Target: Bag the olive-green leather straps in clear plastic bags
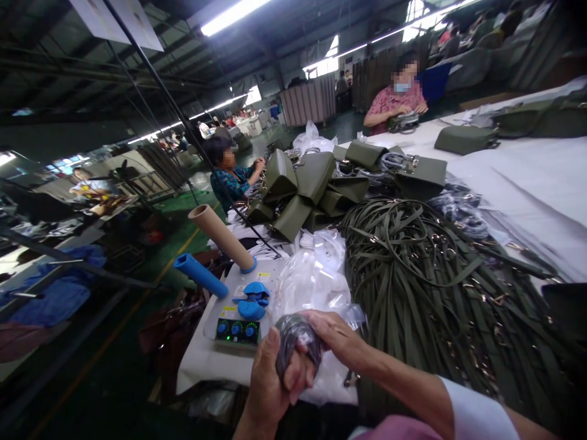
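A coiled strap (285, 338), dark grey and shiny as if wrapped in clear film, is between my two hands at the lower middle. My left hand (270, 382) grips it from below, with fingers curled through the middle of the loop. From the right, my right hand (337, 336) closes on the coil's upper edge; part of its fingers is hidden. Just beyond the hands lies a heap of clear plastic bags (312, 281). To the right spreads a large pile of olive green straps (389, 287) with metal clasps.
A machine with dials (235, 330) and a blue roll dispenser (251, 299) stands left, beside a cardboard tube (220, 235) and a blue tube (202, 276). Green handbags (314, 174) are heaped beyond. Two co-workers (229, 174) sit around the white table (541, 177).
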`<state>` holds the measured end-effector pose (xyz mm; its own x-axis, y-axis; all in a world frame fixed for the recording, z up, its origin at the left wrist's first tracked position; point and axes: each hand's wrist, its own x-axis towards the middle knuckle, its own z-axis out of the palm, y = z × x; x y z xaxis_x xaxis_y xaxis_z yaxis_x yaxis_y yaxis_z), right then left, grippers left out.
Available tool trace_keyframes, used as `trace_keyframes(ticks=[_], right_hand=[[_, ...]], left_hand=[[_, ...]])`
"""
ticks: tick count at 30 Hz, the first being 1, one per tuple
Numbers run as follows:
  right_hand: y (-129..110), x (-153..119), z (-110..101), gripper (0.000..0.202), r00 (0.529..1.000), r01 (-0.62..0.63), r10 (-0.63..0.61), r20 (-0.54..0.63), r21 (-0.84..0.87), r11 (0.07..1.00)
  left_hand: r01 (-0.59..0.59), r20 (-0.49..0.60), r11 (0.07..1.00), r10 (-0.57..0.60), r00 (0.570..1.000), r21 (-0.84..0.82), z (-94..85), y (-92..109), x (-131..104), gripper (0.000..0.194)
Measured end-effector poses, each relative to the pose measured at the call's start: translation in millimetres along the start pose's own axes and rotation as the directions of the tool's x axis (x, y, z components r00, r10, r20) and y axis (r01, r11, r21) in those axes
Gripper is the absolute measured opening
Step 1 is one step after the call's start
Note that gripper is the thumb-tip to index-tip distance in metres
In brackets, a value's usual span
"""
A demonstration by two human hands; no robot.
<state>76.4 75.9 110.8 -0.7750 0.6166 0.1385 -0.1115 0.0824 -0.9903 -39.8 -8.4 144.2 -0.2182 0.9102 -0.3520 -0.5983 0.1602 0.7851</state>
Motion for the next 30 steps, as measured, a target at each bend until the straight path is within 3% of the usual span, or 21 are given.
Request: trace_keyframes(ticks=[2,9,12,15,17,21,24,27,30], right_hand=[[-1.2,-4.7,0.2,0.05,1.0,-0.03,0.031,0.0,0.128,0.991],[0.5,-22.7,29.0,0.054,0.977,-0.024,0.064,-0.204,0.193,0.981],[-0.5,-25.7,37.4,0.046,0.957,0.013,0.006,-0.291,0.062,0.998],[-1.8,-21.8,35.5,0.034,0.896,0.113,-0.173,-0.41,-0.166,0.98],[-2.6,-17.6,32.1,0.028,0.867,0.178,-0.274,-0.417,-0.256,0.95],[-5.2,-11.9,23.6,0.024,0.895,0.227,-0.301,-0.329,-0.243,0.943],[-8.7,-8.4,12.2,0.025,0.879,0.306,-0.392,-0.272,-0.309,0.901],[-12.9,-4.5,-3.8,0.032,0.807,0.467,-0.579,-0.117,-0.474,0.746],[-16.9,-3.6,-19.2,0.031,0.743,0.597,-0.642,0.188,-0.618,0.511]], left_hand=[[0.0,0.001,1.0,0.0,1.0,0.02,-1.6,-0.1,2.0,0.056],[-0.017,-0.029,0.992,0.014,0.999,-0.122,4.9,-11.4,5.3,0.058],[-0.053,-0.002,0.983,0.054,0.999,-0.176,8.0,-15.7,5.9,0.066],[-0.094,0.028,0.973,0.102,0.994,-0.211,9.6,-17.1,7.5,0.068],[-0.123,0.039,0.964,0.136,0.99,-0.236,10.4,-17.6,8.9,0.065],[-0.132,0.11,0.973,0.155,0.982,-0.192,8.3,-12.7,10.6,0.056],[-0.209,0.249,0.977,0.192,0.949,0.043,1.5,5.8,10.4,0.049],[-0.283,0.419,0.871,0.1,0.903,0.402,-5.0,35.1,10.2,0.048],[-0.318,0.523,0.666,-0.128,0.842,0.675,-5.7,56.4,12.2,0.05]])
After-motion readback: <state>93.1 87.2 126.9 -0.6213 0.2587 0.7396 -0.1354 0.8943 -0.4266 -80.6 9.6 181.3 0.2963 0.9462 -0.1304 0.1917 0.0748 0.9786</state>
